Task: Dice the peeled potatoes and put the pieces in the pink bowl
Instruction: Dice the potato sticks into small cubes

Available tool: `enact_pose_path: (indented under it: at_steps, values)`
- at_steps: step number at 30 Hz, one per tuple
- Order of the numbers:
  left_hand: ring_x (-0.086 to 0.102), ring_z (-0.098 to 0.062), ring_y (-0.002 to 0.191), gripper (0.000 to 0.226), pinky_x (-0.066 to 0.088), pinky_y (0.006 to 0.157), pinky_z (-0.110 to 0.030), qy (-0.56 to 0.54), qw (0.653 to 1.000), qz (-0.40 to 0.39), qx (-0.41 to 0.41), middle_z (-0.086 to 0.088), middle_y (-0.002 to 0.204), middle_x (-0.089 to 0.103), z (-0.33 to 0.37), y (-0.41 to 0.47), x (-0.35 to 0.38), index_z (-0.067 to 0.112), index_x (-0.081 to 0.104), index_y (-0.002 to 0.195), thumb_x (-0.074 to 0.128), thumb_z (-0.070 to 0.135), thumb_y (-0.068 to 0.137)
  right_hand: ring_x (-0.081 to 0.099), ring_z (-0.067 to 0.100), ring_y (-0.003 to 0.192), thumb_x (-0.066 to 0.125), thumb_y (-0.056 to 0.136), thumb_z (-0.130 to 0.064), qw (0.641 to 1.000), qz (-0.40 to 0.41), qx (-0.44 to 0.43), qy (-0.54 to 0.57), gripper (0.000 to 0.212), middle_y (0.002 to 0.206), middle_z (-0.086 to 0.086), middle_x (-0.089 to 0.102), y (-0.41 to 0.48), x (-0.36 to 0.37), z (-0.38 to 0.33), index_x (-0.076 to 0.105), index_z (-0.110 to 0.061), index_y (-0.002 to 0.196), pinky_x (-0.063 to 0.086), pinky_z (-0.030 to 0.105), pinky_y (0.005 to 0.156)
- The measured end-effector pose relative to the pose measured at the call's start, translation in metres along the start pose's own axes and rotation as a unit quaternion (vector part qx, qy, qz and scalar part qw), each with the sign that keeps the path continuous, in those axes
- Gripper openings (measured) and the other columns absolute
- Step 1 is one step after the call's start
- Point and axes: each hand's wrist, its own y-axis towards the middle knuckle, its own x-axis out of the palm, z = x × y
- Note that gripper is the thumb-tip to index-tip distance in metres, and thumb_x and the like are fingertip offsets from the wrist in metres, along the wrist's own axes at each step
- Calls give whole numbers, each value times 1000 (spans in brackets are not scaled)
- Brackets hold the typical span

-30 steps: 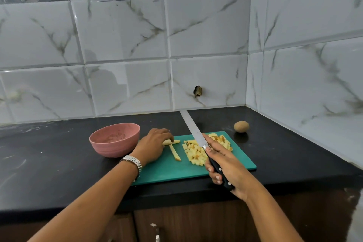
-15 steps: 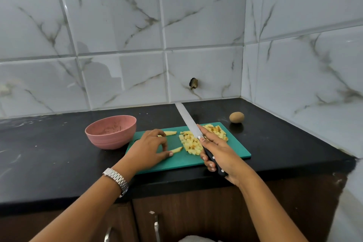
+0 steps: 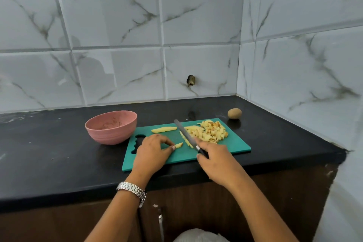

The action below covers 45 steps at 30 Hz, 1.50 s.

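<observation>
On the black counter lies a green cutting board (image 3: 238, 144). A heap of diced potato (image 3: 211, 132) sits at its far right. A long potato strip (image 3: 164, 129) lies near the board's back edge. My left hand (image 3: 152, 152) pinches a short potato strip (image 3: 178, 145) flat on the board. My right hand (image 3: 215, 158) grips the black handle of a long knife (image 3: 184, 136), whose blade slants down onto the board beside the heap. The pink bowl (image 3: 111, 126) stands left of the board with only scraps inside.
An unpeeled brown potato (image 3: 234, 113) rests on the counter behind the board's right corner. Marble-tiled walls close the back and right. The counter's front edge runs just below the board, with wooden cabinet doors beneath.
My left hand has drawn the short strip nearer the front of the board. The knife blade has dropped from pointing up at the wall to lying low across the board.
</observation>
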Motion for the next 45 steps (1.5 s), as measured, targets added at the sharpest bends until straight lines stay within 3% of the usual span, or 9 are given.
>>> enact_pose_path:
  at_steps: [5,9,17,23,28,35,41,45]
  values:
    - [46,-10,111,9,41,96,-32,8,1000,9,-1,12,113,57,3,-1,0,37,66,93,63,43,87,58,6,90,46,104,-29,997,-11,-15,-69,55,130,-6,55,-15,-2,-4,23,-41,153,53,23,81]
    - [45,-9,108,11,42,94,-32,8,1000,5,-3,12,113,56,5,-4,-1,37,65,96,61,44,88,57,6,83,43,104,-32,992,-4,-13,-122,53,124,-7,56,-16,-2,-6,23,-42,153,54,25,75]
    - [44,-8,108,11,42,91,-30,4,1000,-1,-9,15,112,56,4,-3,-1,39,64,97,60,45,89,58,6,90,41,105,-36,986,-4,-15,-166,54,124,-10,58,-19,0,-7,18,-45,153,55,26,80]
    - [44,-7,107,14,43,93,-33,6,1000,2,-4,16,110,57,3,-2,-1,38,65,100,60,45,89,57,7,97,40,105,-33,981,-35,-3,-193,55,128,-8,57,-15,1,-11,17,-43,154,54,29,85]
    - [44,-9,110,14,43,93,-32,5,1000,6,-6,13,113,58,5,-4,-2,37,66,100,61,44,89,57,15,98,41,105,-21,965,-46,0,-258,63,119,1,55,-5,12,-22,9,-40,155,53,33,82]
    - [42,-9,116,17,33,96,-26,-11,999,28,-22,12,116,57,5,-4,-4,34,68,98,67,42,84,54,13,99,34,107,-31,971,-47,-8,-234,55,122,0,54,-6,2,-26,9,-42,155,52,35,88]
    - [42,-9,116,16,31,97,-26,-12,999,35,-19,12,115,58,4,-4,-3,32,70,98,68,40,84,57,18,104,44,104,-18,964,-68,10,-258,67,122,3,54,-6,15,-31,8,-39,156,51,35,84]
    - [44,-9,114,19,30,93,-22,-23,998,63,-18,12,113,60,3,-8,-4,29,70,100,71,37,82,56,18,100,42,104,-19,966,-57,0,-253,64,119,3,54,4,14,-34,11,-39,156,51,35,83]
